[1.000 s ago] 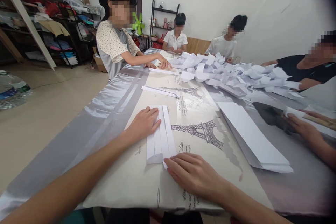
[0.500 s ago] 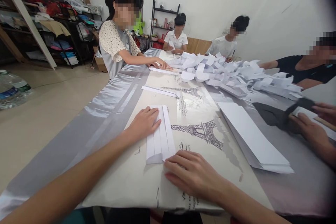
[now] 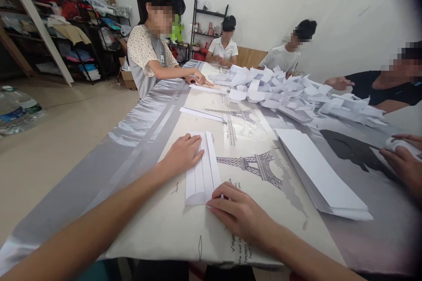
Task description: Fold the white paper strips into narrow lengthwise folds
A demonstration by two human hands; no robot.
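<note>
A white sheet of paper (image 3: 199,181) with several lengthwise creases lies on the table in front of me, its right side folded over in a strip. Across its far left part rests my left hand (image 3: 183,154), open, fingers flat on the paper. At the near right corner, my right hand (image 3: 240,211) has thumb and fingers closed on the folded edge; the fingertips partly hide that corner. To the right is a stack of white paper (image 3: 321,173), its layers slightly fanned. Beyond my sheet lies a narrow folded paper strip (image 3: 202,114).
A large heap of folded white papers (image 3: 277,90) covers the table's far right. A co-worker (image 3: 150,59) stands at the left edge, hands on paper; others sit around the far and right sides. Another person's hand (image 3: 404,162) holds something white. Plastic bottles (image 3: 20,107) stand on the floor.
My right fingers have risen and drawn together at the paper's near right corner. My left hand stays in place. At the right, a co-worker's hands have shifted away from the dark patch.
</note>
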